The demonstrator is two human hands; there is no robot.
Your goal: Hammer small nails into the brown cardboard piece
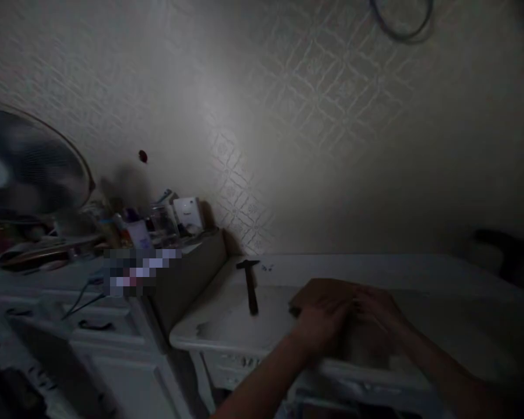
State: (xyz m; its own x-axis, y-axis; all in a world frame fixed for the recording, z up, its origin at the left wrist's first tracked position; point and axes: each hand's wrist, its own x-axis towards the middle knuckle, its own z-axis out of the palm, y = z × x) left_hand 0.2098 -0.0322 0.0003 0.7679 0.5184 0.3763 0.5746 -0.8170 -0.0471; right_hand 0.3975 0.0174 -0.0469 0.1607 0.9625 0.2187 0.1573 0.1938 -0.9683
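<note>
A brown, flat-sided piece that looks like a wooden board or cardboard [321,292] rests on the white table toward its front edge. Its material is too dim to make out. My left hand [323,325] is closed over the near left part of it, and my right hand [378,305] grips its right side. The fingers of both hands meet near the middle of the piece, and they are blurred and dark. To the left, apart from my hands, a hammer [250,288] lies with its head toward the wall. Several tiny dark bits [267,268], perhaps nails, lie beside the hammer's head.
A white cabinet [113,317] stands on the left, crowded with bottles, a white box [188,214] and other small items. Behind them is a fan [35,163]. A patterned wall [332,145] closes off the back. Something dark [510,250] juts in at the right.
</note>
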